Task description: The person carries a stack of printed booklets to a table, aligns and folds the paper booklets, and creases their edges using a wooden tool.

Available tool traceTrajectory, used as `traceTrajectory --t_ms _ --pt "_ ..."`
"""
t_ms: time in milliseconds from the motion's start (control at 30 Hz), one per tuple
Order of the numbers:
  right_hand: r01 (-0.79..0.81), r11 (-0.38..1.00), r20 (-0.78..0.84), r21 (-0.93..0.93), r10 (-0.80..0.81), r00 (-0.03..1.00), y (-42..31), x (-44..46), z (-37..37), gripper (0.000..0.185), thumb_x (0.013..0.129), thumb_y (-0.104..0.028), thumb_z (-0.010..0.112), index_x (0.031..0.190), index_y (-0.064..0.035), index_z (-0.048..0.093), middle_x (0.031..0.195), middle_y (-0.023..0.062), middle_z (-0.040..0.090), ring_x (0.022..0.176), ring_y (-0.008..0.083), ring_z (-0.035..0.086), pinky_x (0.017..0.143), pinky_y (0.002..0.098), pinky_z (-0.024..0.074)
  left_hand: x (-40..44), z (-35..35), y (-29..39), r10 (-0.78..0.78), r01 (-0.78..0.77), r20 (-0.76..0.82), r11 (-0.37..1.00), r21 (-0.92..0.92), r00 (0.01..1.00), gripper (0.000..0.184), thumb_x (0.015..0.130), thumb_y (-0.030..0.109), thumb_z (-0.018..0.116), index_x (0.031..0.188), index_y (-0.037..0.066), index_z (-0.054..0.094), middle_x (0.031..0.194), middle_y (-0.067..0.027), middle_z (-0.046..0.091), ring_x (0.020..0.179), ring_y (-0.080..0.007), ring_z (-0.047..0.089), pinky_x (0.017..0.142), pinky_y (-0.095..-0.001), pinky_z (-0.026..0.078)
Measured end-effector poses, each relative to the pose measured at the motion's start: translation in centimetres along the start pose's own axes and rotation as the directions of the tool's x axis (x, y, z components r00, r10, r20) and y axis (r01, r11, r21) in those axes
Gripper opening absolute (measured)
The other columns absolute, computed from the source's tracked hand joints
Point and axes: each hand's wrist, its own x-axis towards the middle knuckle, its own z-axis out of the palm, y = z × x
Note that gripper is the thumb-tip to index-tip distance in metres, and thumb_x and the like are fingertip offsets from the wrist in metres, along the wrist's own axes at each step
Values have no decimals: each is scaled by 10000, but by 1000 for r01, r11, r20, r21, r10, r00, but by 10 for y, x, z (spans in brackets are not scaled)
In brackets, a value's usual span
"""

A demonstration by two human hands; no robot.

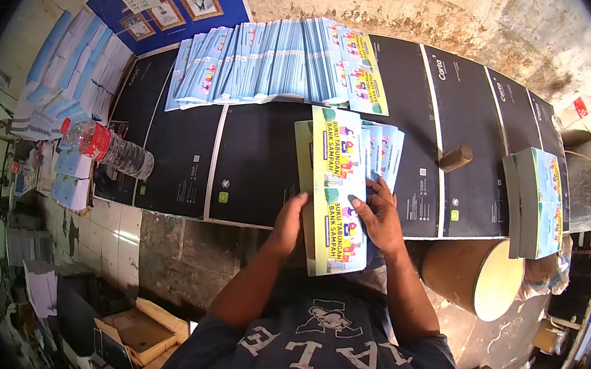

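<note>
Upright in front of me, over the table's near edge, is a printed booklet cover sheet, yellow, white and blue, with the words "BUKU TABUNGAN BANK SAMPAH" twice. My left hand is at its left edge, thumb along the side and the other fingers hidden. My right hand grips the right edge, thumb on the front. Behind the sheet, more blue printed sheets fan out to the right. A greenish-yellow edge of another sheet shows at the left.
A long overlapping row of booklets lies along the table's back. A water bottle lies left; paper stacks stand beyond it. On the black table are a wooden cylinder and a thick booklet stack. A drum stands below.
</note>
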Motion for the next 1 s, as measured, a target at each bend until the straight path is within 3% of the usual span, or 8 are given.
traceTrajectory --t_ms 100,367,433,633,700,767,900,1000 --pt "5 999 11 -41 -5 1000 -4 1 -1 489 875 -430 750 815 51 683 1404 184 566 1475 381 299 1165 621 100 1 1 4 114 -131 66 880 456 991 263 985 177 649 1151 -25 679 1031 -75 714 901 -105 648 803 -261 523" --pt "-53 988 -114 142 70 991 14 0 2 435 831 -354 798 855 59 659 1376 195 574 1433 382 355 1153 549 201 -43 -30 47 279 -257 -41 925 280 960 259 1019 172 561 1141 -28 671 985 -97 714 827 -141 668 744 -300 543" --pt "80 977 -61 -198 -93 994 6 0 6 447 831 -358 789 892 65 659 1324 200 584 1396 383 392 1137 534 224 -33 -38 46 228 -218 19 900 377 974 268 1016 192 587 1119 -37 680 981 -82 715 833 -125 661 745 -294 536" --pt "103 961 -7 -255 -108 994 -3 2 0 573 843 -469 760 1009 69 652 1327 232 560 1402 388 370 1145 528 202 -2 -11 3 261 -214 0 794 570 965 312 967 243 677 1093 -40 716 949 -40 723 844 -83 638 750 -274 515" --pt "15 988 -13 -153 -17 1000 -3 0 -1 611 854 -444 756 1143 74 611 1376 239 527 1419 396 342 1144 554 199 -27 -11 34 234 -82 -242 857 508 942 313 973 217 651 1143 -39 706 1013 -73 726 895 -113 665 808 -295 539" --pt "0 988 -49 -151 -7 999 4 -4 6 653 866 -415 751 1275 54 555 1422 237 482 1426 402 329 1143 586 187 -31 -75 46 434 -449 116 859 246 894 318 982 194 614 1191 -35 686 1105 -99 711 940 -151 683 874 -320 552" --pt "126 962 -1 -243 -130 992 5 -6 10 570 891 -391 719 1342 -71 580 1480 284 390 1446 402 292 1169 602 131 -27 -52 44 461 -467 143 732 496 876 423 970 48 594 1386 -19 552 1284 -111 634 1111 -166 622 1017 -332 473" --pt "-11 997 11 -75 12 1000 -5 -4 2 466 939 -450 647 1121 -24 706 1478 295 397 1449 401 285 1178 559 131 -10 -11 9 457 -482 178 733 480 871 652 943 4 650 1530 16 366 1374 -96 566 1200 -145 550 1055 -331 430"
